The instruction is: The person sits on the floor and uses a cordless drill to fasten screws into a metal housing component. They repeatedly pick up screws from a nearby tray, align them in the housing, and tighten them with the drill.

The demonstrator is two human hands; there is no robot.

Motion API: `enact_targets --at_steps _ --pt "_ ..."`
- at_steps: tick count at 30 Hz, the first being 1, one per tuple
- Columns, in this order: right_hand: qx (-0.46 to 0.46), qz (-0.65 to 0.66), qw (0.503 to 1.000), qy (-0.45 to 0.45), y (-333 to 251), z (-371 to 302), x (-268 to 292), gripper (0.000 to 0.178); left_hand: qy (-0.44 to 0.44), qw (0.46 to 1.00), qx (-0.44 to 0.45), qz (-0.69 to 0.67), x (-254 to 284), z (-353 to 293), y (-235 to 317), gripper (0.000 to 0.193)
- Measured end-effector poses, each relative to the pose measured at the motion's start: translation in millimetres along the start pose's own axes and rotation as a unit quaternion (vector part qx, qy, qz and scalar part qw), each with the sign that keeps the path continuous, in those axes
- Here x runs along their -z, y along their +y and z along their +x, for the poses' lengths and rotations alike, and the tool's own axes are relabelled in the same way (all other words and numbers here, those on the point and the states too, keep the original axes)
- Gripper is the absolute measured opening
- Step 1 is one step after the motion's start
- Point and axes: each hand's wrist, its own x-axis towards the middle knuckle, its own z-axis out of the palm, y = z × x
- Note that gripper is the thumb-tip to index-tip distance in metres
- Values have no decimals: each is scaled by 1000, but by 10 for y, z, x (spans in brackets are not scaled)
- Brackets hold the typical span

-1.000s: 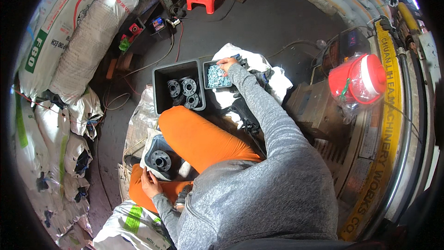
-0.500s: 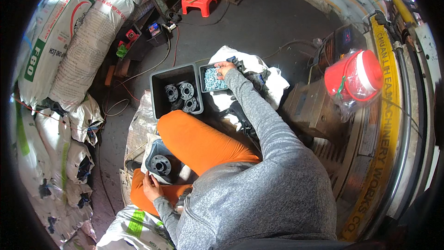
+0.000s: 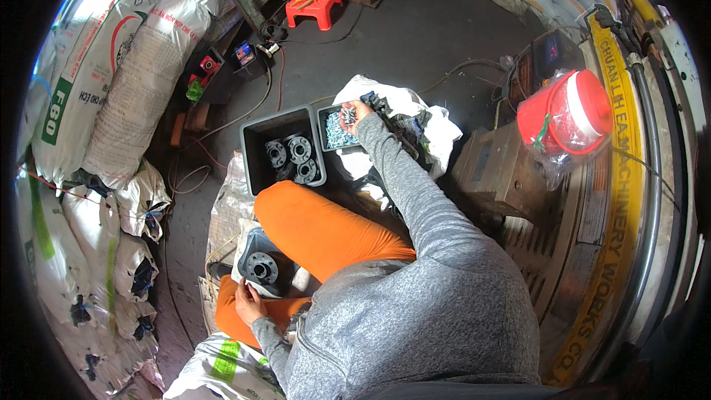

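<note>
right hand [image 3: 359,112] has turned, cupping small screws [image 3: 348,115] over the tray [image 3: 321,130].

Your pale silvery screws [image 3: 338,134] lie jumbled across the bottom of a shallow dark tray [image 3: 321,130], and a small bunch of them sits in your right hand [image 3: 358,116] over the tray's right side. Your flange [image 3: 251,267], a round grey piece with holes around its face and a raised hub, lies hub up in the blue-grey bin [image 3: 256,240], just beyond your left hand [image 3: 249,304].
</note>
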Motion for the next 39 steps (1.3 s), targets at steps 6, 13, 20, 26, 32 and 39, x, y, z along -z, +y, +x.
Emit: enact_targets --at_steps 6,13,20,26,32,39 --pt "-45 158 986 -22 104 39 20 28 24 998 -53 32 -8 8 -5 23" --pt "5 215 974 -65 330 -34 47 30 6 999 -30 14 -26 -2 -21 22" --pt "-8 230 973 -6 396 121 74 25 4 1000 -25 3 -51 2 -61 23" --pt "-22 292 956 12 430 89 93 28 -12 999 -11 33 -30 -8 -30 23" --pt "6 323 946 -43 419 59 77 33 -9 999 -12 44 -7 -10 -10 22" --pt "-3 336 937 -95 375 -149 -22 35 -11 999 -4 44 4 -9 28 21"
